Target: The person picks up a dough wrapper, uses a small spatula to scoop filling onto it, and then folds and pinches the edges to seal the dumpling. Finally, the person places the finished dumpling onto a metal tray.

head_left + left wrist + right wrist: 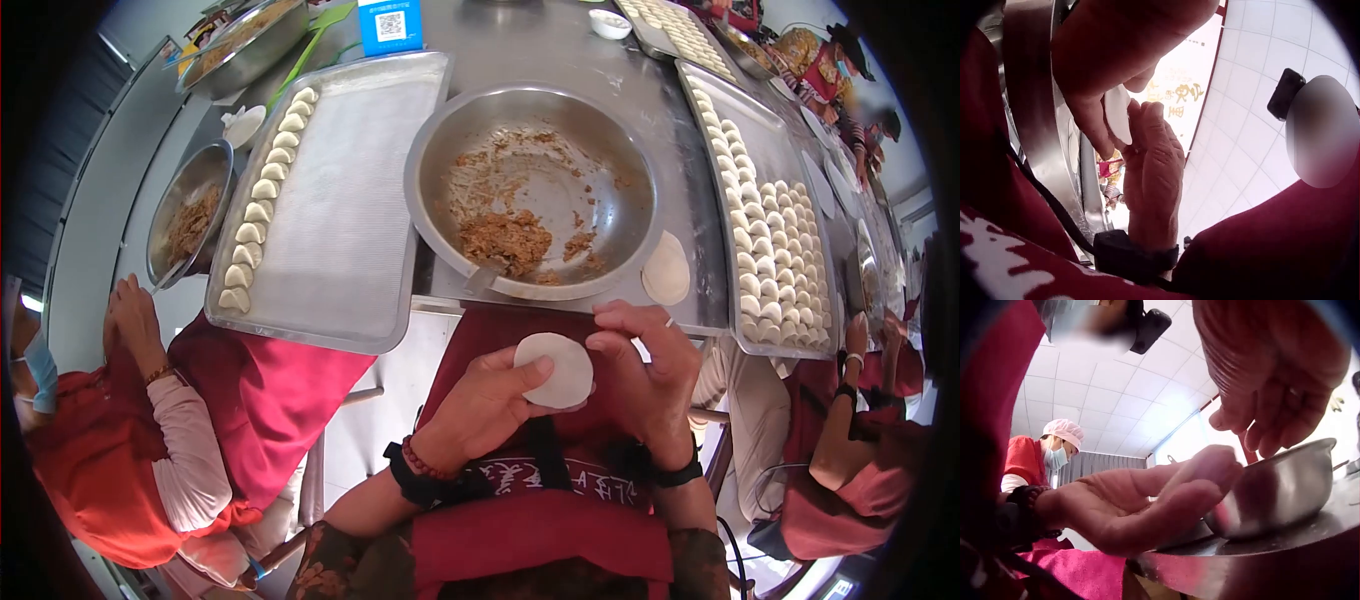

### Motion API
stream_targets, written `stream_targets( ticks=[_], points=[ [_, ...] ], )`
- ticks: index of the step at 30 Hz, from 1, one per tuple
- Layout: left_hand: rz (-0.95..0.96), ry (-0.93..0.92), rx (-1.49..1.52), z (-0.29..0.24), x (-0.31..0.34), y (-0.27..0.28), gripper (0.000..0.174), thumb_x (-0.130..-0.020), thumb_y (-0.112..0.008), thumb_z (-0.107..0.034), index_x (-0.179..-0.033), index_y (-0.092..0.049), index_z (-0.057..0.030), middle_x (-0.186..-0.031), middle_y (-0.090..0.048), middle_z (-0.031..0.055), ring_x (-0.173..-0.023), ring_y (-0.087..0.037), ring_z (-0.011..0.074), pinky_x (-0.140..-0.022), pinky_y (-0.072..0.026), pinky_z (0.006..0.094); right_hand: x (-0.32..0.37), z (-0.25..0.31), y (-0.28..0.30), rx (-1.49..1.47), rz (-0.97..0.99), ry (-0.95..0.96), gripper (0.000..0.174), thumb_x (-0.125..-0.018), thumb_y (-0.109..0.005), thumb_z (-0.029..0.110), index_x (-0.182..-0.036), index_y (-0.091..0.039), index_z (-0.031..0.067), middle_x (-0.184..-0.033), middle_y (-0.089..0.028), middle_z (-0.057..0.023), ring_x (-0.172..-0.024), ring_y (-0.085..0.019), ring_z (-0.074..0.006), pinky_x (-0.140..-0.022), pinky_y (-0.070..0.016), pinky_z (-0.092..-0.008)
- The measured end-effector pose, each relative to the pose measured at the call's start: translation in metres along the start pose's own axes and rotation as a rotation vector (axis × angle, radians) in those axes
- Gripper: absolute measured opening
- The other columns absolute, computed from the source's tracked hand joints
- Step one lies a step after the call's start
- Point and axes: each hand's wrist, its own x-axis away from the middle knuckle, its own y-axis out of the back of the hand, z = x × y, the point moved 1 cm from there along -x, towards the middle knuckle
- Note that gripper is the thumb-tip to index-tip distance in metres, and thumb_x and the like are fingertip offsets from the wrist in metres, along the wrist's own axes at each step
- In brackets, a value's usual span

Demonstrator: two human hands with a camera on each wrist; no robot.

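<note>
A round white dumpling wrapper (560, 370) lies flat across the fingers of my left hand (480, 405), the thumb pressed on its near side. My right hand (655, 370) is raised just right of the wrapper, fingers loosely bent and holding nothing. In the left wrist view the wrapper (1117, 114) shows nearly edge-on, with the right hand (1155, 156) beyond it. Ahead of both hands stands a large steel bowl (600, 150) with brown minced filling (505, 242) and a utensil handle (482, 279) at its near rim.
Another wrapper (666, 268) lies right of the bowl. A tray (350, 190) on the left carries a row of dumplings (258, 211); a tray (745, 112) on the right carries several rows. A smaller filling bowl (160, 245) sits far left. People in red aprons sit on both sides.
</note>
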Motion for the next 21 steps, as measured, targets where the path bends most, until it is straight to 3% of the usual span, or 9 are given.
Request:
stream_targets(
  ticks=[4, 5, 9, 12, 15, 18, 21],
  points=[
    [-0.038, -0.047, 0.012, -0.005, 0.01, 0.012, 0.033, -0.1, -0.058, -0.016, -0.127, -0.055, 0.0032, -0.122, -0.063, 0.0128, -0.115, -0.062, 0.0246, -0.101, -0.0523, 0.0426, -0.029, 0.021, -0.02, 0.078, 0.033, 0.224, 0.032, -0.068, -0.084, 0.011, -0.097, -0.07, 0.0063, -0.099, -0.073, -0.008, -0.09, -0.067, -0.0267, -0.078, -0.0535, -0.037],
    [-0.065, -0.076, 0.016, -0.005, 0.013, 0.015, 0.032, -0.1, -0.058, -0.016, -0.126, -0.056, 0.0032, -0.121, -0.063, 0.0127, -0.114, -0.063, 0.0246, -0.1, -0.0526, 0.0425, -0.033, 0.023, -0.029, 0.14, 0.054, 0.291, 0.037, -0.068, -0.084, 0.018, -0.099, -0.069, 0.0071, -0.099, -0.072, -0.0069, -0.093, -0.065, -0.0268, -0.081, -0.0514, -0.0375],
    [-0.134, -0.149, 0.042, -0.013, 0.021, 0.016, 0.032, -0.1, -0.058, -0.017, -0.125, -0.056, 0.0029, -0.121, -0.064, 0.0123, -0.112, -0.063, 0.0242, -0.097, -0.0533, 0.0425, -0.05, 0.039, -0.065, 0.3, 0.093, 0.413, 0.034, -0.076, -0.078, 0.031, -0.098, -0.065, 0.0078, -0.088, -0.068, -0.0041, -0.087, -0.062, -0.0235, -0.078, -0.0467, -0.0375],
    [-0.169, -0.174, 0.072, -0.017, 0.024, 0.018, 0.032, -0.1, -0.058, -0.018, -0.124, -0.056, 0.0028, -0.12, -0.065, 0.0136, -0.111, -0.065, 0.0254, -0.097, -0.0529, 0.0432, -0.056, 0.036, -0.082, 0.395, 0.159, 0.421, 0.027, -0.079, -0.076, 0.03, -0.091, -0.066, 0.0086, -0.08, -0.067, -0.0041, -0.08, -0.061, -0.024, -0.074, -0.0467, -0.0389],
    [-0.127, -0.194, 0.085, -0.022, 0.027, 0.018, 0.032, -0.101, -0.057, -0.017, -0.124, -0.056, 0.004, -0.118, -0.065, 0.0165, -0.109, -0.066, 0.0283, -0.098, -0.0532, 0.0437, -0.061, 0.032, -0.079, 0.48, 0.091, 0.434, 0.021, -0.08, -0.076, 0.029, -0.083, -0.067, 0.0094, -0.073, -0.066, -0.0049, -0.072, -0.062, -0.0247, -0.069, -0.0471, -0.0383],
    [-0.12, -0.193, 0.091, -0.026, 0.026, 0.019, 0.032, -0.101, -0.056, -0.015, -0.125, -0.054, 0.0061, -0.116, -0.065, 0.0194, -0.109, -0.066, 0.0322, -0.098, -0.0534, 0.045, -0.068, 0.031, -0.061, 0.4, 0.133, 0.295, 0.018, -0.082, -0.074, 0.026, -0.079, -0.07, 0.0096, -0.072, -0.068, -0.0054, -0.069, -0.063, -0.0262, -0.066, -0.0483, -0.0375],
    [-0.116, -0.191, 0.106, -0.027, 0.023, 0.023, 0.034, -0.1, -0.057, -0.014, -0.128, -0.052, 0.0039, -0.117, -0.065, 0.0193, -0.112, -0.064, 0.0384, -0.101, -0.0517, 0.0515, -0.073, 0.013, -0.042, 0.229, 0.212, 0.218, 0.012, -0.085, -0.072, 0.02, -0.085, -0.073, 0.0086, -0.079, -0.072, -0.0075, -0.073, -0.065, -0.025, -0.068, -0.0502, -0.0357]
  ],
)
